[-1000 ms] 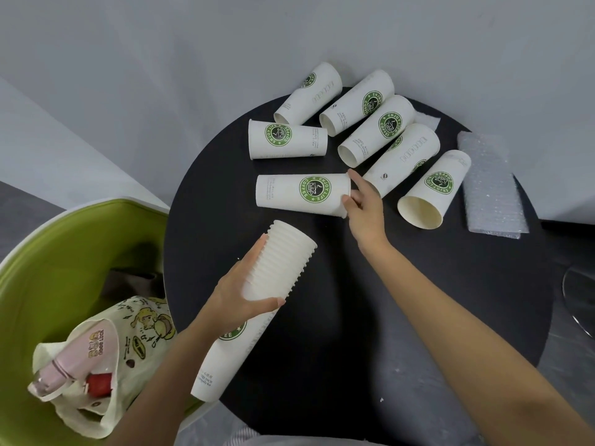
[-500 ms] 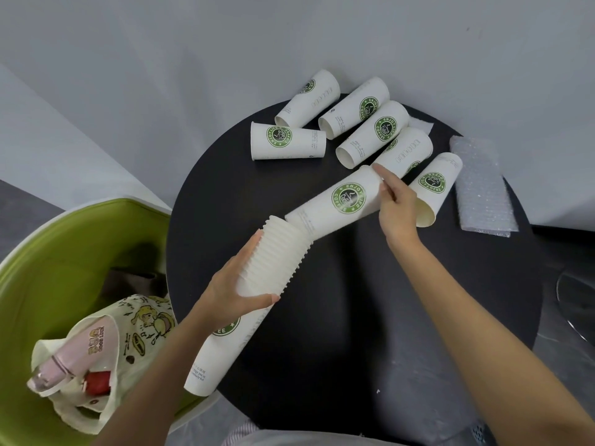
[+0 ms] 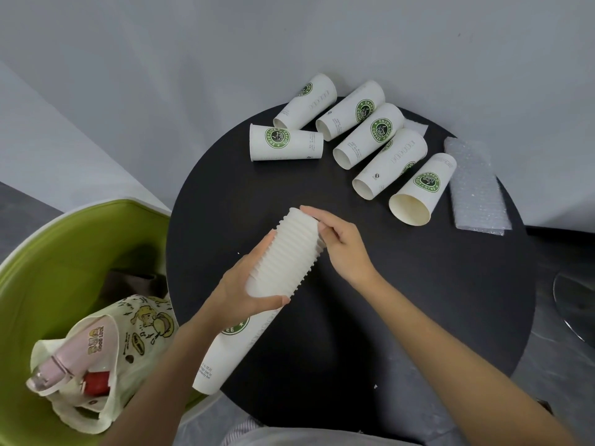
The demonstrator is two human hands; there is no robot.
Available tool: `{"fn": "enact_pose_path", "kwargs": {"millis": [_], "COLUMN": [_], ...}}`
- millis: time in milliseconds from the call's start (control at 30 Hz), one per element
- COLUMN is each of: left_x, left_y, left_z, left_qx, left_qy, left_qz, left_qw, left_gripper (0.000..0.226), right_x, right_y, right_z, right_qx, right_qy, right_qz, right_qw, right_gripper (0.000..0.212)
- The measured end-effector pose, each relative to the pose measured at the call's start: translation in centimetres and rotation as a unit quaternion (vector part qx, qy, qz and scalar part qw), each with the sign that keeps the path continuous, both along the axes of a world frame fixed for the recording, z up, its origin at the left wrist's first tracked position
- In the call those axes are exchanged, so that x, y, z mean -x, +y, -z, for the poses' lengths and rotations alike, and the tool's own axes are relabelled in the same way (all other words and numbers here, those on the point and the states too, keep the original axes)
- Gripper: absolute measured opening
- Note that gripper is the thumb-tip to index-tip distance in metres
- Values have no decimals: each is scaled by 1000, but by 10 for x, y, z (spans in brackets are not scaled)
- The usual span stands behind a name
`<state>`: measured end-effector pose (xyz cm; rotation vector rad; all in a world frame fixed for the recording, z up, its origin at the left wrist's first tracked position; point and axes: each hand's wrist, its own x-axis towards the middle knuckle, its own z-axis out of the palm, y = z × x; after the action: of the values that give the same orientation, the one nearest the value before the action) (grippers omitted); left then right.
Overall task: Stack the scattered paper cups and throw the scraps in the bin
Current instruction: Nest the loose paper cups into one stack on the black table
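My left hand [image 3: 249, 284] grips a long stack of white paper cups [image 3: 286, 255] round its middle, tilted over the black round table [image 3: 418, 300]. At the stack's upper, open end my right hand [image 3: 341, 243] has its fingers curled over the rim. Several loose cups with green logos lie on their sides at the back of the table, the nearest cup [image 3: 421, 191] with its mouth towards me, and one cup [image 3: 285, 145] off to the left. A bubble-wrap scrap [image 3: 473, 188] lies at the table's right edge.
A green tub [image 3: 48, 252] stands low at the left beside the table, with a printed cloth bag [image 3: 128, 333] and a pink bottle [image 3: 51, 371] in it. A small white scrap [image 3: 417, 126] shows behind the cups. The grey wall is close behind the table.
My right hand lifted one loose cup from the table, swung it round and pushed it into the stack's open end. My left hand kept its hold on the stack.
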<state>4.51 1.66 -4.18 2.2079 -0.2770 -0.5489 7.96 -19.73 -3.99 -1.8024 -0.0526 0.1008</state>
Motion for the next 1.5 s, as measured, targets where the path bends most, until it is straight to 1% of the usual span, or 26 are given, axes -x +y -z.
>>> {"fn": "enact_pose_path", "kwargs": {"millis": [233,367,467,633,767,900,967,1033,1133,1200,1267,1367,1433,1500], "left_x": [2,0,-2,-10,-17,-20,-23,-27,-30,-32,-34,-36,-37,-38], "left_y": [-3,-7,-12,-22,-30,-38,-42,-45,-48,-50,-52,-55,-56,-57], "left_z": [-1,-2,-1,0,-1,0,1,2,3,5,7,9,10,11], "left_qx": [15,12,16,14,2,6,2,-2,-3,-4,-4,-2,-3,-5], "left_qy": [16,25,34,40,45,47,51,54,58,62,66,75,80,84], "left_qz": [-8,5,12,20,6,-3,1,3,7,11,14,20,24,24], "left_qw": [1000,1000,999,999,999,999,999,999,998,998,998,997,996,996], "left_gripper": [102,101,102,107,115,112,110,110,109,109,109,109,109,109], "right_x": [9,12,12,10,7,1,-3,-7,-12,-16,-21,-29,-36,-45], "right_y": [0,0,-5,-9,-11,-20,-27,-39,-58,-70,-81,-94,-100,-105], "right_z": [-5,-3,-1,0,3,2,2,2,10,18,26,35,41,43], "right_qx": [-41,-79,-87,-126,-122,-103,-107,-139,-167,-203,-271,-391,-463,-513], "right_qy": [7,11,15,21,28,32,36,46,71,112,158,208,214,206], "right_qz": [-5,20,31,71,89,83,113,161,243,310,368,429,455,465], "right_qw": [999,997,996,989,988,991,987,976,953,922,875,788,730,691], "right_gripper": [33,30,29,30,30,27,25,24,23,22,21,21,28,40]}}
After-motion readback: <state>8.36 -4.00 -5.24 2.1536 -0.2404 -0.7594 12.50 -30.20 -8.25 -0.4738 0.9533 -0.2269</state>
